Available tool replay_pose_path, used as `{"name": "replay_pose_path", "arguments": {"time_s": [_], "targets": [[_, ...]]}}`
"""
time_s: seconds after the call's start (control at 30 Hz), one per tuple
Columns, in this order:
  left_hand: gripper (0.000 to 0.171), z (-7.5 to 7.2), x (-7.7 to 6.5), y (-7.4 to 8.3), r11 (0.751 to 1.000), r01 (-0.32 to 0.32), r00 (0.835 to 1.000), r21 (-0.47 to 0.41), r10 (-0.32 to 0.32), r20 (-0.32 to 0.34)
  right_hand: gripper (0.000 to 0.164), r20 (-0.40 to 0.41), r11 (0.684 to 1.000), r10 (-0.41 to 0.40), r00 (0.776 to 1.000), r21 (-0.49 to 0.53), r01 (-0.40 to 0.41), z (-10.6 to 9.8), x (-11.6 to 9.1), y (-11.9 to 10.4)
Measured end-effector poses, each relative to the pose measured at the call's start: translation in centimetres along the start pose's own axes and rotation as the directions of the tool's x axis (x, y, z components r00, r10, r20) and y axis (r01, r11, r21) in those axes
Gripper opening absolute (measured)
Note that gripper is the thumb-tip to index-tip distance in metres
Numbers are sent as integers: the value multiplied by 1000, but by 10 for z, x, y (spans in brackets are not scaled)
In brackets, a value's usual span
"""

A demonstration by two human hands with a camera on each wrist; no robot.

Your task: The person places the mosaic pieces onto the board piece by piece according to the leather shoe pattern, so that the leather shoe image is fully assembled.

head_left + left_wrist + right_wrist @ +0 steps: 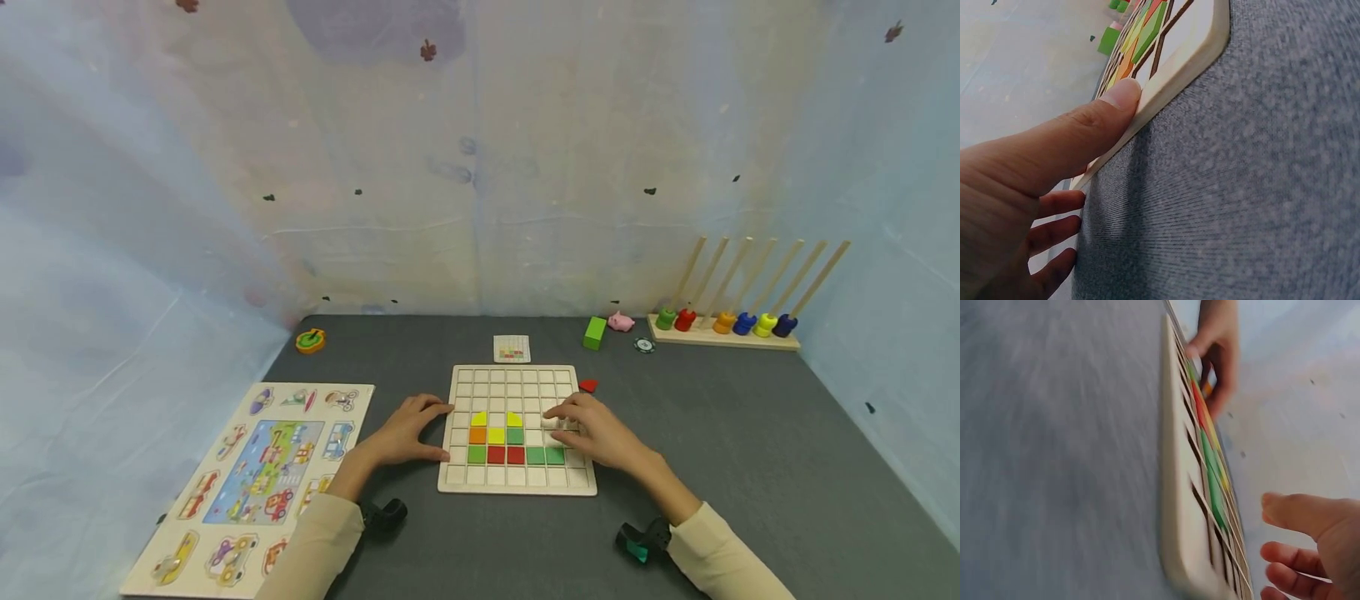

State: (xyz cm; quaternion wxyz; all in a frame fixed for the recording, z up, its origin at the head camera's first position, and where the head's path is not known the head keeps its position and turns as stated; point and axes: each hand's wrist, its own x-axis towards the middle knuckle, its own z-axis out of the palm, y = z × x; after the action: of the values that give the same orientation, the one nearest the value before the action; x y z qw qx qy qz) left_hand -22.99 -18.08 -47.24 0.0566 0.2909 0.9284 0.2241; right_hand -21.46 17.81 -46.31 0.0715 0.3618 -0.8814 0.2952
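A wooden grid board lies on the dark table. Coloured tiles fill some of its cells: green, red, orange, and yellow ones, two with a cut or rounded edge. At the board's left edge my left hand rests its thumb on the rim, fingers loosely spread. My right hand is over the right side of the board, thumb and fingers apart, and nothing shows between them. By the right edge lies a red triangular tile.
Behind the board lies a small pattern card. A picture puzzle is on the left, with an orange-green toy beyond it. Back right are a green block, pink pig, round chip and peg stand.
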Motion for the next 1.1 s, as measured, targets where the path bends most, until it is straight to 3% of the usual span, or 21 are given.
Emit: {"name": "replay_pose_path", "arguments": {"time_s": [0.27, 0.57, 0.77, 0.9, 1.1], "targets": [[79, -1, 0, 1, 1000, 7, 1000, -8, -7, 5, 33, 54, 992, 126, 991, -19, -125, -42, -38, 23], [78, 0, 1, 0, 1000, 4, 1000, -3, -4, -1, 55, 211, 958, 284, 935, -22, -286, -78, -74, 32], [79, 1, 1, -2, 1000, 15, 1000, 0, -15, 2, 53, 319, 948, 296, 900, 19, -318, -81, -84, 35], [80, 1, 2, -3, 1000, 13, 1000, 1, -13, 4, 43, 313, 953, 283, 907, 14, -302, -76, -84, 39], [80, 1, 2, -3, 1000, -1, 1000, 4, 1, 4, 26, 275, 972, 221, 936, 21, -236, -72, -82, 41]]}}
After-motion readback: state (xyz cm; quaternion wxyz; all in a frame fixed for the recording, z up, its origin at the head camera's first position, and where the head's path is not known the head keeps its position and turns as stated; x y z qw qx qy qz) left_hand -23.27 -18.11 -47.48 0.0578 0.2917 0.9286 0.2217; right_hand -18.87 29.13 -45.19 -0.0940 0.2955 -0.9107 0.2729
